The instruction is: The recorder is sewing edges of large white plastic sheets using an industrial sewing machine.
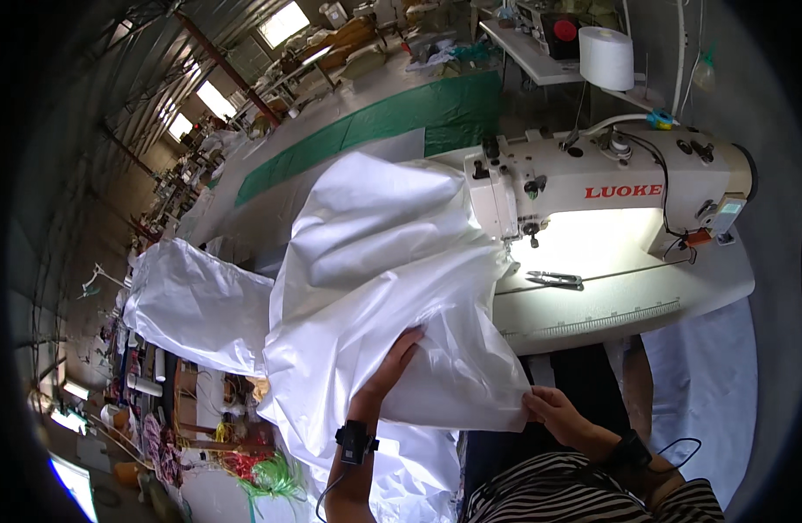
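Note:
A large sheet of shiny white fabric (375,235) lies bunched over the sewing table and hangs down its front edge. My left hand (399,356) rests on the fabric near its middle, fingers partly tucked behind a fold, so their grip is hidden. At the lower right corner of the fabric, my right hand (553,411) pinches the edge between thumb and fingers. The white sewing machine (575,179) stands just beyond, its needle area beside the fabric's right edge. Thread snips (555,280) lie on the lit machine bed, apart from both hands.
A cone of white thread (606,59) stands behind the machine. Another white fabric piece (196,305) lies at the left, and pale fabric (706,383) hangs at the right. Green sheeting (375,126) stretches behind. Colored strings (266,475) lie at the lower left.

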`<state>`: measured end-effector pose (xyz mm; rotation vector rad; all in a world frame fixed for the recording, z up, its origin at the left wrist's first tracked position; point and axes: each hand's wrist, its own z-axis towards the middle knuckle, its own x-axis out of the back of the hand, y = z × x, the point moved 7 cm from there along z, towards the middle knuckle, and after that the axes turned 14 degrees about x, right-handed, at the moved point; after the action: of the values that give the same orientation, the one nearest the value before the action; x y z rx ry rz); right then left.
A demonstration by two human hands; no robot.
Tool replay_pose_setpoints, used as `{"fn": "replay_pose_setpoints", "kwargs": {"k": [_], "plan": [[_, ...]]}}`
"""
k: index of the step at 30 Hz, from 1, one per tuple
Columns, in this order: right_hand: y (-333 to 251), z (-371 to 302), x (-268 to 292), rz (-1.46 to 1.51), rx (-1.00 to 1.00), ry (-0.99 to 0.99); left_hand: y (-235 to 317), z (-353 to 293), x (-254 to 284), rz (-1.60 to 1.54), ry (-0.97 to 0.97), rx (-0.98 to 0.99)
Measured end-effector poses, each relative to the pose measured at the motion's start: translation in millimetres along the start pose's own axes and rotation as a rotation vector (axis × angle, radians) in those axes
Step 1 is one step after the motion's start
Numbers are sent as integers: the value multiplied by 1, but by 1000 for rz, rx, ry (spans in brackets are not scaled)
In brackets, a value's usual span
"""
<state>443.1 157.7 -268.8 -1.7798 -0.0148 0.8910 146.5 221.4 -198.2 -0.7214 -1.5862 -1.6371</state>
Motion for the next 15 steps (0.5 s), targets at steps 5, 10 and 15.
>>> {"fn": "replay_pose_setpoints", "kwargs": {"k": [5, 10, 15], "plan": [[15, 1, -1, -138, 45, -134, 26, -17, 28, 265, 153, -270], [25, -9, -12, -189, -3, -268, 3, -48, 34, 557, -196, -215], [-10, -41, -31, -166, 25, -287, -8, -93, 17, 479, -637, -184]]}}
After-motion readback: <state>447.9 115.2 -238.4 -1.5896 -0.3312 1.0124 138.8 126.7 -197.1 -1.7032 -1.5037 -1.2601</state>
